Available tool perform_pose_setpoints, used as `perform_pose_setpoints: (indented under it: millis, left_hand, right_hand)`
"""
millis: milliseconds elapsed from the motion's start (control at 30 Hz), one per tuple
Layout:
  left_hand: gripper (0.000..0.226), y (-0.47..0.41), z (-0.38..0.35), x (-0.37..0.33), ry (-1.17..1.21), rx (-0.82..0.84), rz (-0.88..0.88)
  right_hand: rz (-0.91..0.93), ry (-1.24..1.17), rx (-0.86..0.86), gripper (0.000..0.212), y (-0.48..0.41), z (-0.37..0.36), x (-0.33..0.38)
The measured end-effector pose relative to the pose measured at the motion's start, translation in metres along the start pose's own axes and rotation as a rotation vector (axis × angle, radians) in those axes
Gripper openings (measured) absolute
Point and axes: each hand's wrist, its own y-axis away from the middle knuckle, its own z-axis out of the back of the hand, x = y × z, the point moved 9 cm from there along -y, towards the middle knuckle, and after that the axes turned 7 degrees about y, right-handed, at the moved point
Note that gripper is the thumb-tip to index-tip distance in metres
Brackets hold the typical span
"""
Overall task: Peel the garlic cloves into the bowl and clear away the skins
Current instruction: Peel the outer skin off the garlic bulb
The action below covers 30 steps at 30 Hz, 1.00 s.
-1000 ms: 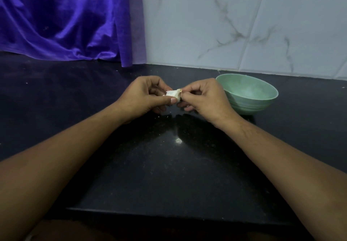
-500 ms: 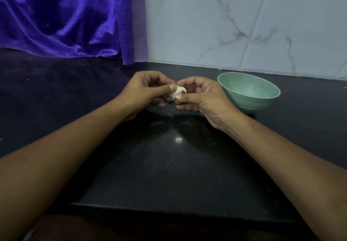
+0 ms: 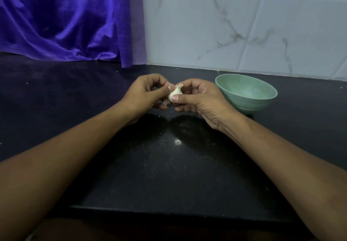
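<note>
Garlic clove point(image 3: 175, 93) got turned tip-up just now, left hand point(image 3: 145, 92) and right hand point(image 3: 199, 99) both pinching it, looks mid-peel, so next probably means picking at that tip.

- Left hand point(image 3: 146, 94): bare, with short, trimmed nails on its fingers point(image 3: 159, 80).
- Right hand point(image 3: 199, 99): bare as well, with a short thumbnail. Creases and tendon lines run across its back toward the wrist.
- Left forearm point(image 3: 75, 156) and right forearm point(image 3: 272, 156): bare skin right to the picture's edge.
</note>
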Motion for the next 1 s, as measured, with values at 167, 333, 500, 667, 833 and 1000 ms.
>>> perform_pose_setpoints:
  millis: [167,333,500,667,833,1000]
  left_hand:
    - [0.02,-0.003,0.004,0.0,-0.174,-0.019,-0.025]
    - [0.015,-0.003,0.007,-0.002,-0.225,-0.04,-0.053]
    - [0.014,-0.001,0.004,-0.003,-0.105,-0.01,-0.036]
    - [0.02,0.001,0.002,-0.004,-0.101,0.007,-0.025]
    - [0.016,-0.001,0.006,-0.001,-0.083,-0.027,-0.023]
    - [0.018,-0.001,0.005,0.002,-0.026,-0.011,0.016]
  right_hand:
    - [-0.047,-0.037,0.02,0.034,-0.003,-0.002,-0.003]
    - [-0.077,-0.059,0.049,0.034,-0.003,-0.006,-0.006]
    - [-0.059,-0.054,0.002,0.033,-0.005,-0.001,-0.006]
    - [-0.058,-0.031,-0.035,0.033,-0.006,0.007,-0.005]
    - [-0.033,0.004,0.012,0.035,-0.005,0.002,-0.005]
    - [-0.026,0.019,0.038,0.034,-0.004,-0.003,-0.005]
